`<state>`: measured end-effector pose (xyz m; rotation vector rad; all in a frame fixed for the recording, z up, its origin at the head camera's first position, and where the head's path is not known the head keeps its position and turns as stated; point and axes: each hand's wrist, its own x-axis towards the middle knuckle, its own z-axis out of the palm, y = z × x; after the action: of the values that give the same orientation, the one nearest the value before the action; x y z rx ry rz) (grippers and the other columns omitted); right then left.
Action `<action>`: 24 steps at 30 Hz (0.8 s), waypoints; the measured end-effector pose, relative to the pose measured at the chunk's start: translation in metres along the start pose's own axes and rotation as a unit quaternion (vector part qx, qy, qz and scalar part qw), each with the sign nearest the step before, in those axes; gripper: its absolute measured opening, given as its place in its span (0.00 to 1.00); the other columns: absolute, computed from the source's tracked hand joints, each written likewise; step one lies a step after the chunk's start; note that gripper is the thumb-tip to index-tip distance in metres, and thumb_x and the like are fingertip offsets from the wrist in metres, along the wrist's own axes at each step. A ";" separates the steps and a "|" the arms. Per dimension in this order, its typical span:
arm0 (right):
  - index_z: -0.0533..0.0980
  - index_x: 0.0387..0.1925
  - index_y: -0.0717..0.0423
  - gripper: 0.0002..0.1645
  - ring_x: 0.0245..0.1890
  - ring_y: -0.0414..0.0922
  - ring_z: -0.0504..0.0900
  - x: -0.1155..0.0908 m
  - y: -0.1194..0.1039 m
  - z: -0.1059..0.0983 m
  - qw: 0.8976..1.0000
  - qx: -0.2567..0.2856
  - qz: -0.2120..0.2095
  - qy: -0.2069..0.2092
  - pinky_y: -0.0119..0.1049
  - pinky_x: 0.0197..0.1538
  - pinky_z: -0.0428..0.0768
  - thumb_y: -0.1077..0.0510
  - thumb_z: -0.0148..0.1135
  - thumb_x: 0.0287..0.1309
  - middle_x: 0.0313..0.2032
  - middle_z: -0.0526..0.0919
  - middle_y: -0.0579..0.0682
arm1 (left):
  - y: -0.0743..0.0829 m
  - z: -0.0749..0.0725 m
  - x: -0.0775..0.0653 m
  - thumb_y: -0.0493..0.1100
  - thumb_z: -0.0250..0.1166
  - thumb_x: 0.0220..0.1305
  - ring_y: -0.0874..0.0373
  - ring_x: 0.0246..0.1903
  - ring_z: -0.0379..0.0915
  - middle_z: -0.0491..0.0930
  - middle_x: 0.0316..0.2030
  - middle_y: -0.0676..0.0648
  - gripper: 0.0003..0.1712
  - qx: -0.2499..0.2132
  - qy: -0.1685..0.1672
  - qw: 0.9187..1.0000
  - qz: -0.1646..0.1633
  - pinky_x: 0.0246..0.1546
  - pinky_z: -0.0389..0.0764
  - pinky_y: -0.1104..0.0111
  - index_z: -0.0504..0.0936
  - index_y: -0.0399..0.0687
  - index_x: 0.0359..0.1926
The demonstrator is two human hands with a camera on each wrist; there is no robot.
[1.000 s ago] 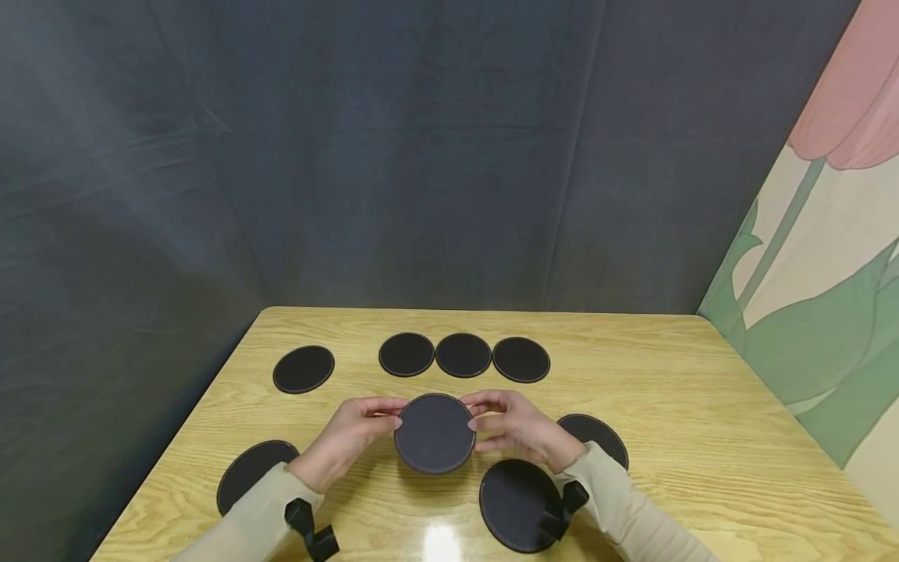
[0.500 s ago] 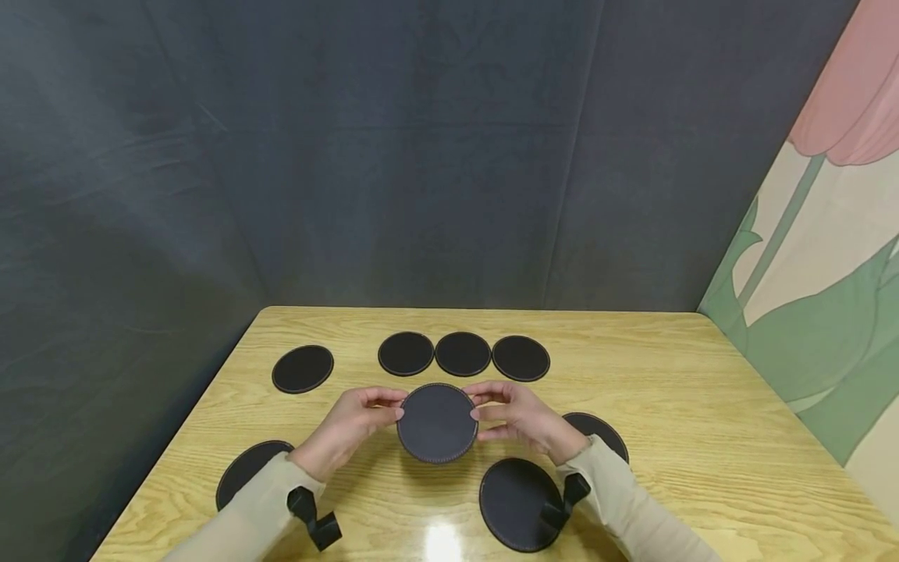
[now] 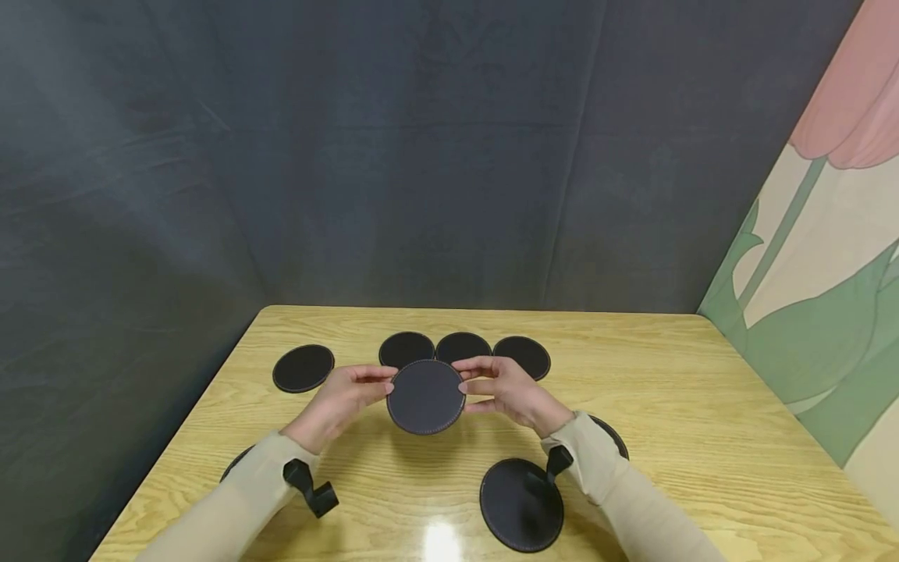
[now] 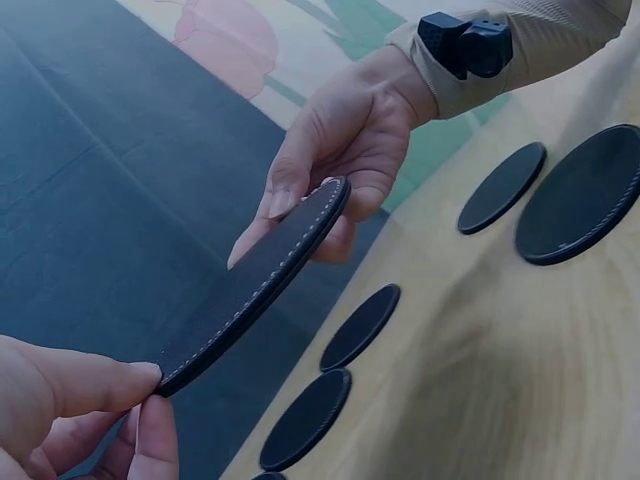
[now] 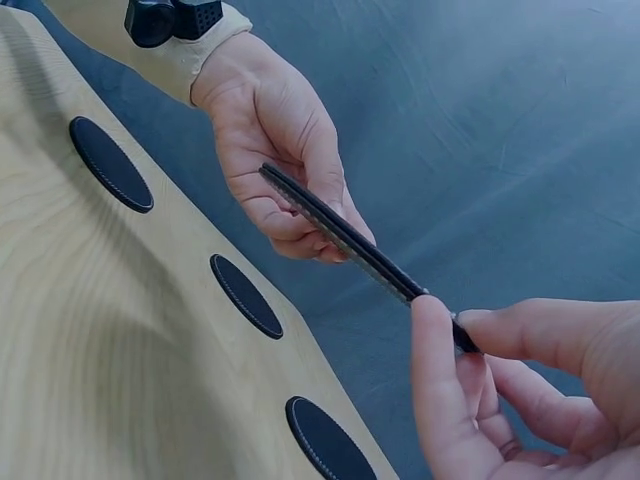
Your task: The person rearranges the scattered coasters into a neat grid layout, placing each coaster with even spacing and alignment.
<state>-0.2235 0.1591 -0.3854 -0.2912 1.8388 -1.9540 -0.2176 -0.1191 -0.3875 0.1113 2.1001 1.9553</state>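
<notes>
Black disc (image 3: 425,397) hangs over the table (image 3: 667,390), pinched by left fingers (image 4: 105,387) and right fingers (image 5: 540,328).

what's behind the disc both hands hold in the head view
Behind the held disc: table, plus a three-disc row's left disc and middle disc. It covers bits of table and both discs' near edges; the right hand overlaps the middle disc.
</notes>
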 end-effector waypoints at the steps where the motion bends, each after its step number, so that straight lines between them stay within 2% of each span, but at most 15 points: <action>1: 0.68 0.61 0.70 0.28 0.39 0.41 0.81 0.003 -0.002 0.001 1.000 -0.003 0.000 0.000 0.43 0.45 0.85 0.68 0.61 0.60 0.44 0.73 0.52 | 0.002 -0.002 0.001 0.33 0.64 0.62 0.63 0.44 0.78 0.80 0.50 0.44 0.21 -0.002 0.005 1.000 -0.003 0.48 0.79 0.74 0.78 0.31 0.56; 6: 0.69 0.62 0.68 0.28 0.41 0.41 0.79 0.015 -0.008 0.006 1.000 -0.009 0.010 0.005 0.47 0.49 0.83 0.68 0.61 0.60 0.43 0.74 0.51 | 0.006 -0.014 0.008 0.31 0.63 0.63 0.64 0.44 0.78 0.78 0.53 0.41 0.23 -0.020 0.003 1.000 0.005 0.48 0.79 0.75 0.74 0.25 0.58; 9: 0.69 0.62 0.66 0.27 0.41 0.42 0.79 0.023 -0.011 0.007 1.000 -0.009 0.016 0.004 0.50 0.52 0.81 0.68 0.61 0.61 0.44 0.74 0.51 | 0.008 -0.019 0.011 0.30 0.63 0.63 0.65 0.43 0.78 0.78 0.52 0.43 0.24 -0.030 0.001 1.000 0.009 0.47 0.79 0.75 0.72 0.23 0.58; 13: 0.69 0.62 0.65 0.27 0.42 0.42 0.79 0.032 -0.011 0.008 1.000 -0.009 0.023 0.000 0.54 0.57 0.77 0.68 0.60 0.61 0.44 0.74 0.51 | 0.008 -0.025 0.014 0.30 0.62 0.63 0.65 0.42 0.78 0.79 0.50 0.45 0.24 -0.035 0.004 0.999 0.003 0.47 0.80 0.75 0.71 0.23 0.59; 19: 0.70 0.62 0.63 0.26 0.42 0.42 0.79 0.043 -0.008 0.012 0.999 -0.009 0.035 -0.001 0.58 0.60 0.72 0.69 0.59 0.62 0.43 0.74 0.49 | 0.006 -0.033 0.016 0.31 0.62 0.64 0.66 0.43 0.78 0.77 0.54 0.42 0.27 -0.041 0.005 0.999 -0.012 0.48 0.79 0.75 0.69 0.25 0.62; 24: 0.70 0.62 0.65 0.26 0.40 0.41 0.80 0.050 -0.004 0.015 0.999 -0.005 0.037 0.003 0.58 0.60 0.72 0.70 0.59 0.61 0.41 0.74 0.49 | 0.002 -0.039 0.019 0.30 0.61 0.64 0.66 0.42 0.79 0.80 0.49 0.46 0.26 -0.048 0.007 0.999 -0.020 0.47 0.80 0.75 0.69 0.25 0.62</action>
<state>-0.2614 0.1231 -0.3873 -0.2171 1.8362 -1.8978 -0.2454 -0.1525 -0.3858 0.0362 1.9952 2.0349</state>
